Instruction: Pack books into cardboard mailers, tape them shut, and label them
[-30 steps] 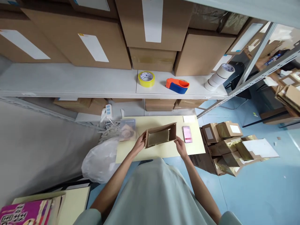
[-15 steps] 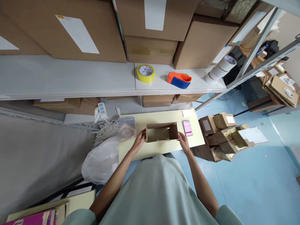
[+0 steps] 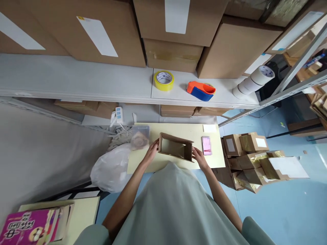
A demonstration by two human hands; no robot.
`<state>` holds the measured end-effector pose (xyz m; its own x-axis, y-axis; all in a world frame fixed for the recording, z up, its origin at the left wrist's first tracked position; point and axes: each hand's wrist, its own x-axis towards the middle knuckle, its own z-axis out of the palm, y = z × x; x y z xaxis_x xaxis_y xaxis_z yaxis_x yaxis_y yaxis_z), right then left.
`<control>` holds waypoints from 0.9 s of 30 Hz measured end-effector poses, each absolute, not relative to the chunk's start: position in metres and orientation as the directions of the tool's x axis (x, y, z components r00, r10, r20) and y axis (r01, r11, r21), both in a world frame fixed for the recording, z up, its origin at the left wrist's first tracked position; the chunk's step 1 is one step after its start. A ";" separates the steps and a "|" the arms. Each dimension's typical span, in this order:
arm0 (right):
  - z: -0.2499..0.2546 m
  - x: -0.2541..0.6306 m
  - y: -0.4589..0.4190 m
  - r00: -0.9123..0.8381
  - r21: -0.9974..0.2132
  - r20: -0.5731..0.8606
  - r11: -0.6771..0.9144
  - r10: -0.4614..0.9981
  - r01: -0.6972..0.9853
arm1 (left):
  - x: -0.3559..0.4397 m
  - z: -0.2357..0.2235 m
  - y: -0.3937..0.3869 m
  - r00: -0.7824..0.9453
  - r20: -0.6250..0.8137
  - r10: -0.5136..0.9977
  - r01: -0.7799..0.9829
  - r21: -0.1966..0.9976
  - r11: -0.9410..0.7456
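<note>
A small open cardboard box is held over the cream tabletop, its opening towards me and its right end tilted nearer to my body. My left hand grips its left end. At the right end, the fingers of my right hand are closed on the wall. Through the box's opening a pale surface shows. Just right of my right hand lies a phone with a pink screen. Beyond my left hand stands a clear plastic container, its contents unclear.
A grey shelf carries large cartons, a yellow tape roll, an orange-and-blue tape dispenser and stacked white rolls. Packed boxes stand on the floor at right. A plastic bag and books are at left.
The box has turned slightly, its right end dropping towards me, with both hands still on it. The view has shifted, bringing more of the purple book into sight.
</note>
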<state>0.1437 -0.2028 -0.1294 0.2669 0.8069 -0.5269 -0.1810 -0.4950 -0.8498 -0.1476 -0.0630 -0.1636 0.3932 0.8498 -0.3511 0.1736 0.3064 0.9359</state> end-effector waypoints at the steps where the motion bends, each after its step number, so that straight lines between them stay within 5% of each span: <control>1: -0.127 0.144 -0.202 0.265 -0.854 -0.519 -0.482 0.813 -0.197 | -0.145 -0.156 -0.063 0.381 -0.351 0.855 0.191 0.935 0.299; 11: -0.110 0.198 -0.171 0.246 -0.920 -0.389 -0.362 0.888 -0.149 | -0.120 -0.093 -0.073 0.389 -0.465 0.795 0.211 0.885 0.415; 27: -0.128 0.227 -0.175 0.125 -0.876 -0.482 -0.474 0.867 -0.086 | -0.102 -0.126 -0.077 0.125 -0.509 0.852 0.215 0.852 0.477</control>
<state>0.2267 -0.1750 -0.1282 0.1248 0.8674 -0.4818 -0.0858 -0.4743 -0.8762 -0.1016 -0.0767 -0.1256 0.1254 0.8519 -0.5085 0.2152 0.4770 0.8521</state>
